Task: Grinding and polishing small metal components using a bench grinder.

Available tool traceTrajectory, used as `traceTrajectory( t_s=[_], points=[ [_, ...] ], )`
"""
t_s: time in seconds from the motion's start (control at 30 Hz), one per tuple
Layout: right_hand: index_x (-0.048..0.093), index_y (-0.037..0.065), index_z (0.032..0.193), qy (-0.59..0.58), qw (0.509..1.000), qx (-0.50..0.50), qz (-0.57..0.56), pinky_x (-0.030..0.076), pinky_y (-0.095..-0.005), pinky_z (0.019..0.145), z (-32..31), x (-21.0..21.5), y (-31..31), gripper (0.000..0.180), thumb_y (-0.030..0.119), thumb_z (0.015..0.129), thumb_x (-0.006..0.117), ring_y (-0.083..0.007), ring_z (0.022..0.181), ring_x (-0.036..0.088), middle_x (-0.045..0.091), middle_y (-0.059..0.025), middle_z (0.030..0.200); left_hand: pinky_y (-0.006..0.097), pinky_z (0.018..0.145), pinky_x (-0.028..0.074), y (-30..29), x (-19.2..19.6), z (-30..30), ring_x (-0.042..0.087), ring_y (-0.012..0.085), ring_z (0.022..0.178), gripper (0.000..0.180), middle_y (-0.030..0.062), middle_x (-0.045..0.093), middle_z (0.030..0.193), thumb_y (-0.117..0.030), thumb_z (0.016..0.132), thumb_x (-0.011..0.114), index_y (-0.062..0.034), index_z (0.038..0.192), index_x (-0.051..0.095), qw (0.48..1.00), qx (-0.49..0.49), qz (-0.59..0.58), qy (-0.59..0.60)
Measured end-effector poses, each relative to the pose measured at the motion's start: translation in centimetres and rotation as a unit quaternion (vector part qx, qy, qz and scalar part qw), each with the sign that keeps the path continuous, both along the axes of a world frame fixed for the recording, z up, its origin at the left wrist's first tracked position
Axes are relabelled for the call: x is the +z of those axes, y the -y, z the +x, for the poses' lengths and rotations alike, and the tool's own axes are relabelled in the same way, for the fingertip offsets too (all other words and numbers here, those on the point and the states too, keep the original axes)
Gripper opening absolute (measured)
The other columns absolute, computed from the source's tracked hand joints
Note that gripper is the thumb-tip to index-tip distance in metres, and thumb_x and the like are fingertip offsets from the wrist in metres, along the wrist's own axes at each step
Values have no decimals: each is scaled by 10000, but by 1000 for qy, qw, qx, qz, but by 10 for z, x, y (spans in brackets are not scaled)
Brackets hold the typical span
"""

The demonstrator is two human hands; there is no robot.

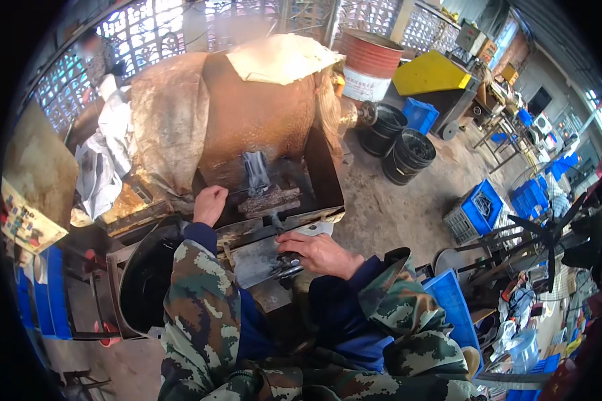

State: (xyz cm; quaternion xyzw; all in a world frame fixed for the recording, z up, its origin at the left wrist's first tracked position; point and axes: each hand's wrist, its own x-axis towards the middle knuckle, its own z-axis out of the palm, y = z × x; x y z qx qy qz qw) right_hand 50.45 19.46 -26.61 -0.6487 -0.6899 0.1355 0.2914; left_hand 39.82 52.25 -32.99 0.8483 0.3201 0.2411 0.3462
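Over the near left edge of a dark metal trough (326,180), my left hand (209,205) is closed on a thin dark rod (242,191) that points right into the trough. A rough brown block (269,201) lies there, and behind it is a shiny grey-white streaked patch (255,172) whose nature I cannot make out. My right hand (320,254) is at the near rim, its fingers curled round a short grey metal bar (277,222). Beneath that hand are a flat grey metal plate (254,266) and a dark metal fitting (289,269), partly hidden by the fingers.
A big rusty drum (257,120), partly draped with stained cloth (170,120), rises behind the trough. Right of it stand two black buckets (408,157) and a red-and-white barrel (371,63). A black tub (150,284) is by my left arm; a blue crate (451,301) sits at my right.
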Motion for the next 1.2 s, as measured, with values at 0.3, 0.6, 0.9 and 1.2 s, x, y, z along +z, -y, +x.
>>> traceTrajectory(
  t_s=[0.3,0.6,0.9,1.2],
  points=[
    [640,25,1170,-225,962,-121,94,558,-292,720,3,14,-39,294,-38,883,651,-149,903,660,660,-80,1209,400,914,504,15,10,23,650,352,1030,298,206,686,1054,-255,856,654,-43,1055,721,989,114,-38,89],
    [631,7,1116,-348,869,-270,227,503,-262,459,47,36,-145,342,277,933,731,-96,557,586,662,-32,832,386,892,520,48,36,49,628,312,1019,288,152,533,1273,-187,851,666,-53,1106,681,982,60,26,177],
    [628,29,1089,-390,837,-299,243,458,-253,383,98,40,-236,283,245,936,729,-92,464,509,609,-9,786,421,915,512,55,52,48,609,362,1093,254,167,550,1253,-175,842,689,-39,1056,696,981,45,41,182],
    [636,19,1045,-351,852,-327,209,484,-266,411,104,38,-248,283,268,942,721,-109,489,526,585,-20,790,438,880,515,59,50,42,628,370,1026,223,160,536,1257,-166,847,688,-42,1031,698,986,30,40,157]
  ],
)
